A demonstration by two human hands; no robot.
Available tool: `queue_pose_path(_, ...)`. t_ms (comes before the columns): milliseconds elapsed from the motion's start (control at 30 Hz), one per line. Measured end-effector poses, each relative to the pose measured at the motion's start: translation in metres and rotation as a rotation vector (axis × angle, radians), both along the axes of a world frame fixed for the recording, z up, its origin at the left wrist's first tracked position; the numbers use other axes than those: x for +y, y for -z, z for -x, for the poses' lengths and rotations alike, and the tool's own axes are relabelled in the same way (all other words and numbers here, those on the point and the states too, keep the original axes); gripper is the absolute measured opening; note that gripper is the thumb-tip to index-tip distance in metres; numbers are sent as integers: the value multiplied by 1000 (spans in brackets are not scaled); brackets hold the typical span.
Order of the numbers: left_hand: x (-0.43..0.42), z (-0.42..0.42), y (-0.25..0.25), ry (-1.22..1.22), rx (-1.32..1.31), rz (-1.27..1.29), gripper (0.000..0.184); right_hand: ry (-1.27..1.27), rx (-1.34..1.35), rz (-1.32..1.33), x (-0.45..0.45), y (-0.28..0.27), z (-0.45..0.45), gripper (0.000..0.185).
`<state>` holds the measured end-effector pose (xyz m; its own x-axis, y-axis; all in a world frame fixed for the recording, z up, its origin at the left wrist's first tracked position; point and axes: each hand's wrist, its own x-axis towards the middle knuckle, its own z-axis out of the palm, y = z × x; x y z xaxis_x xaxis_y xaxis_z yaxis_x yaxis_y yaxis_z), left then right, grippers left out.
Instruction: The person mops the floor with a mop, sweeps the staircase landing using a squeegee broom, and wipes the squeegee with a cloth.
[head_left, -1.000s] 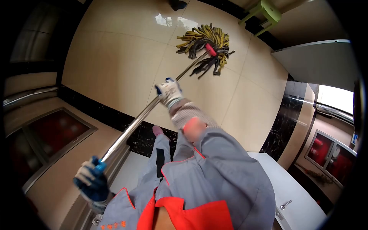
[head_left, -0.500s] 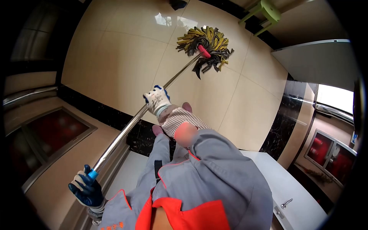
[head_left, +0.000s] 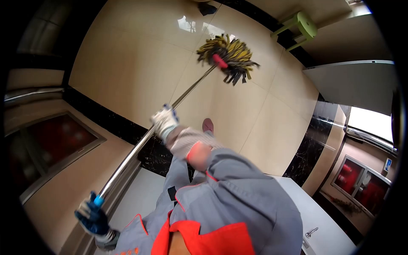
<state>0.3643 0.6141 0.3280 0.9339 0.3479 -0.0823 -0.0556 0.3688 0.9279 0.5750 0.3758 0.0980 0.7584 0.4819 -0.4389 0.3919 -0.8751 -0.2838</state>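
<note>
A long metal mop handle (head_left: 127,160) runs diagonally from the lower left up to the mop head (head_left: 229,57), whose yellow and dark strips spread from a red clamp over the tiled floor. My right hand (head_left: 165,122), in a white and blue glove and slightly blurred, is closed around the middle of the handle. At the handle's blue top end, my left hand (head_left: 93,217), in a similar glove, has its fingers curled around it. The palm side of my right hand is hidden.
A green stool (head_left: 304,27) stands at the upper right, near a grey panel (head_left: 355,83). White surfaces with a metal lever (head_left: 311,232) are at the lower right. Framed red panels (head_left: 61,140) show at the left. A dark object (head_left: 207,9) lies at the top.
My right hand has moved left and towards my body with the handle. The mop head has shifted left and its strips have turned. My left hand has moved slightly lower left.
</note>
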Motion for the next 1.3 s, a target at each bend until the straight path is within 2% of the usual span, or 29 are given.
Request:
queue_pose_path(33,-3,-2,-1,-37,17,-45,37,-28,-13,-120,-3,-3,-5,16)
queue_pose_path(167,-49,-52,19,-151,71,-177,33,-41,28,-172,-63,26,-68,16)
queue_pose_path(233,-89,-91,25,105,-101,-22,33,-20,-28,-82,-73,42,-86,15)
queue_pose_path(300,-108,-85,46,83,-41,-27,35,-10,-93,-33,-91,65,-90,15)
queue_pose_path(367,-108,-71,65,74,-14,4,36,11,-87,110,-98,59,-96,17)
queue_pose_path(433,-114,-74,71,139,-73,-79,37,76,-112,99,-103,52,-99,19)
queue_pose_path(467,-108,-74,65,132,-53,-66,37,53,14,139,-98,34,-102,21)
queue_pose_path(567,-71,-45,46,104,4,14,36,113,-155,171,-60,49,-68,18)
queue_pose_path(633,-44,-20,22,90,-16,-36,36,-10,-89,135,-34,17,-41,15)
queue_pose_path(767,-23,12,-4,-97,65,-144,29,-90,19,-103,-8,-6,-27,16)
queue_pose_path(867,-58,-18,10,-45,-92,-60,27,-90,-47,-52,-18,8,-50,17)
queue_pose_path(1000,-91,-39,59,-157,13,22,36,41,-136,-10,-44,60,-89,15)
queue_pose_path(1033,-100,-46,67,-136,-41,34,37,98,-160,-33,-49,74,-96,14)
queue_pose_path(1100,-92,-59,65,10,-26,-49,37,89,-144,-14,-53,64,-105,12)
queue_pose_path(1133,-67,-52,67,-41,33,-52,37,82,-111,10,-53,63,-106,13)
queue_pose_path(1200,-76,-73,38,155,-72,-75,38,110,-57,15,-59,40,-93,19)
queue_pose_path(1300,-72,-85,13,266,-73,-98,38,269,-60,-159,-81,31,-63,20)
